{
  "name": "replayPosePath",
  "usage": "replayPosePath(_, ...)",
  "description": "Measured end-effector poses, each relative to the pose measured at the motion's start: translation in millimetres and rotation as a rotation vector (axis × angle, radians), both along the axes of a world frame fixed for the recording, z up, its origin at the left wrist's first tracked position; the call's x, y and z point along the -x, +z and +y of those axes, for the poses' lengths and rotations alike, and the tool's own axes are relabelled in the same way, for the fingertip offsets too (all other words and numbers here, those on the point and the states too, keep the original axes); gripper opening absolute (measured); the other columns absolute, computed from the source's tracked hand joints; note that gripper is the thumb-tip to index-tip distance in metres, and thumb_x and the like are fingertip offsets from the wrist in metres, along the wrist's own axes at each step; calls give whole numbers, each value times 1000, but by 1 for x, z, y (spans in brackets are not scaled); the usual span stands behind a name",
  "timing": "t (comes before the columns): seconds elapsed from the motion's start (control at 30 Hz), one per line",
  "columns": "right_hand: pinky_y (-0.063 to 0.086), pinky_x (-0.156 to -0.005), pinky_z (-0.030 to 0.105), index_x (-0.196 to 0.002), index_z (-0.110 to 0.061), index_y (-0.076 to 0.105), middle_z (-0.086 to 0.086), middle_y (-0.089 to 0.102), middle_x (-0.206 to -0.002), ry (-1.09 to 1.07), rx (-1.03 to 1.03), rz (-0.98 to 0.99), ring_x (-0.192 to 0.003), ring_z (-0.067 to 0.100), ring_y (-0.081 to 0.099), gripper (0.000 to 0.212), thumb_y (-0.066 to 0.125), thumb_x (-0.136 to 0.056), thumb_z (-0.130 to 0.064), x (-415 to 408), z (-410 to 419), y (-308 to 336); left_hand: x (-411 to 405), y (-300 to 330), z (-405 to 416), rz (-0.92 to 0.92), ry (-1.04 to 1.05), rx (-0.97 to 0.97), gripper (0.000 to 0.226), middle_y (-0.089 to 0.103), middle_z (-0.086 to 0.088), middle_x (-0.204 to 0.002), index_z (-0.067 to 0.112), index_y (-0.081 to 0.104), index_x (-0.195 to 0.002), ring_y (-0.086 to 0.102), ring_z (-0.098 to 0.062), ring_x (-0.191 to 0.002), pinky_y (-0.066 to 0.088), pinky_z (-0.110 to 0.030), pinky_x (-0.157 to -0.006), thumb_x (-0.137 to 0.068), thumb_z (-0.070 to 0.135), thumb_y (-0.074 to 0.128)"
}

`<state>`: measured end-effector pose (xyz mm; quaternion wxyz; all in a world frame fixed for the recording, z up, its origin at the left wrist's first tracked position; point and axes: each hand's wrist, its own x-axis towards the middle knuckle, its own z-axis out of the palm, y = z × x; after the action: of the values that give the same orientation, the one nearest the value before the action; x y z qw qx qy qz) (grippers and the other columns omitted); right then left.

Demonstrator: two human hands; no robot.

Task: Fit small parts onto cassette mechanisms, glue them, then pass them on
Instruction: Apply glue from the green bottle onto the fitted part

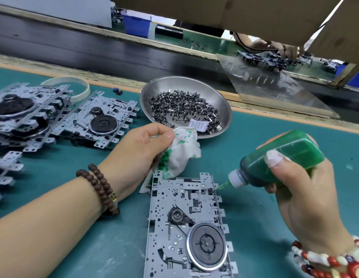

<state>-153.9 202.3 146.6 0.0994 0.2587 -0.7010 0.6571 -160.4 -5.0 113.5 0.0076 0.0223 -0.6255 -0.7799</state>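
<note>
Teal matting (64,247) covers the bench, and on it, directly in front of the person, one cassette mechanism (186,223) is laid flat, plate up, so that its small fittings are reachable from above. At its upper right edge a small dark part (210,191) is met by the green nozzle of the glue bottle (274,161), which is gripped in the right hand (307,199) and tilted down, presumably so glue runs to the tip. A green-stained cloth (182,151) is pinched in the left hand (140,153) just above the plate, likely kept near for wiping excess. Loose parts are held in a steel bowl (220,93) beyond; further mechanisms (54,117) are stacked at left.
</note>
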Motion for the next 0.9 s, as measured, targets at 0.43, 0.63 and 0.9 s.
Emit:
replayPosePath(0.43, 42, -51, 6, -76, -31, 58, -20, 67, -68, 71, -19, 135, -57, -3, 60, 13, 56, -75, -18, -6, -3, 4, 0, 2, 1, 23, -34, -83, 12, 63, 2, -57, 9, 59, -76, 55, -2, -47, 44, -11, -48, -73, 19, 54)
replayPosePath(0.63, 42, -52, 7, -73, -26, 57, -18, 66, -67, 54, -16, 128, -56, -1, 60, 6, 58, -73, -21, -6, -2, 3, 0, 3, 2, 25, -39, -91, 12, 63, 2, -56, 9, 59, -76, 55, -2, -46, 44, -10, -48, -73, 19, 53)
replayPosePath(0.9, 40, -51, 8, -71, -19, 51, -15, 63, -65, -1, -46, 132, -54, 1, 56, 10, 59, -73, -24, -5, 0, 1, 0, 2, 1, 12, -32, -92, 13, 63, 1, -58, 9, 59, -76, 55, -3, -48, 45, -11, -49, -72, 20, 54)
